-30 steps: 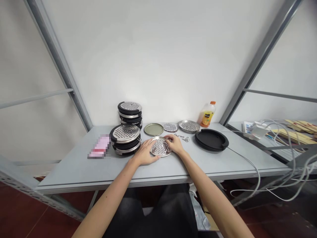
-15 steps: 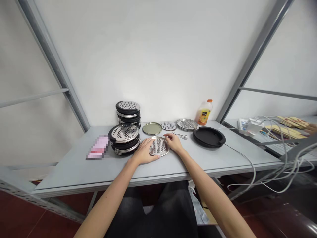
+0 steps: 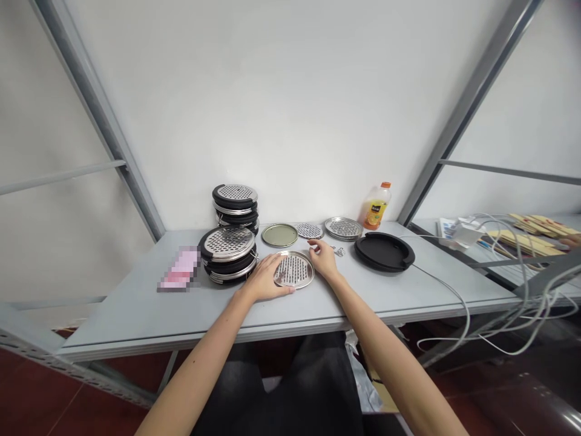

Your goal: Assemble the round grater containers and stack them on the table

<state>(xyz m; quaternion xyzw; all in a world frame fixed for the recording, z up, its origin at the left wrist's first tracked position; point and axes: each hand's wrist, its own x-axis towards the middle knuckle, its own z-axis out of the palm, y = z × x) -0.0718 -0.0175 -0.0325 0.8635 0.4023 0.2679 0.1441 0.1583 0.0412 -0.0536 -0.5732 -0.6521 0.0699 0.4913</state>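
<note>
A round perforated metal disc point(image 3: 296, 270) with a raised rim lies on the grey table in front of me. My left hand point(image 3: 264, 280) grips its left side, thumb at the near edge and fingers over the far rim. Just past the disc's right rim is my right hand point(image 3: 322, 257), fingers bent and apart, with nothing visible in them. Small metal clips point(image 3: 339, 251) lie beside it, partly hidden behind the hand. Farther back are a greenish round lid point(image 3: 280, 235), a flat perforated plate point(image 3: 310, 231) and stacked perforated discs point(image 3: 344, 227).
Black round units with perforated tops stand in a near stack point(image 3: 228, 254) and a far stack point(image 3: 235, 200) on the left. A black round tray point(image 3: 384, 251) sits at right, before an orange drink bottle point(image 3: 376, 207). White cables point(image 3: 463, 309) hang over the right edge.
My right hand has come off the disc's rim and moved slightly right, toward the small clips. The disc has shifted a little to the right; my left hand stays on it.
</note>
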